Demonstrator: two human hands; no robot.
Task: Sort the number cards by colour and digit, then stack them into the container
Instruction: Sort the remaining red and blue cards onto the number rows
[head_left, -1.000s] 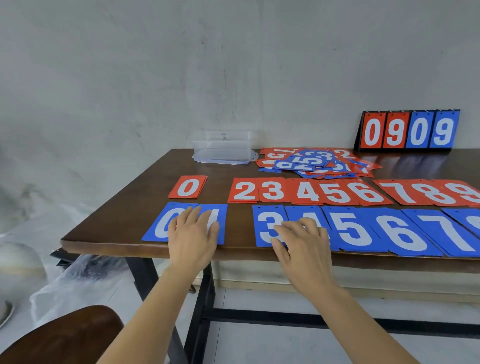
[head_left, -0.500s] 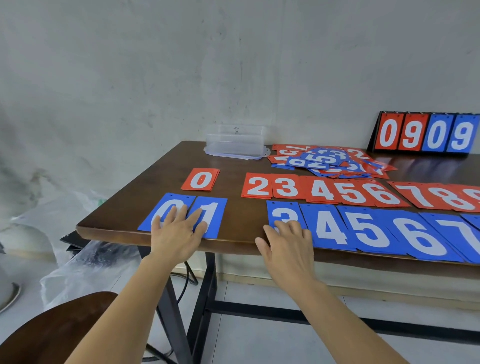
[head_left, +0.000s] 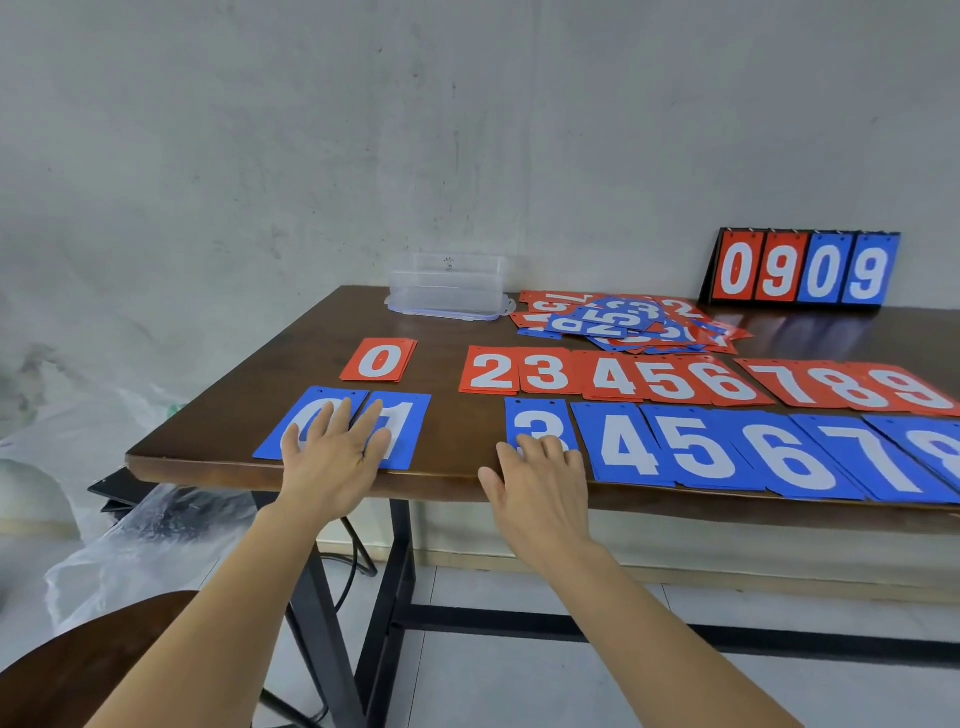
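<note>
Head view, right hand (head_left: 540, 491) over table edge (head_left: 208, 469)

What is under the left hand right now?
The left hand lies flat across the blue 0 card and the blue 1 card, side by side. It covers much of both digits; whether more cards lie beneath cannot be seen.

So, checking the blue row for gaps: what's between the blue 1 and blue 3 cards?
Nothing but bare table: in the head view no card lies between the blue 1 card and the blue 3 card.
</note>
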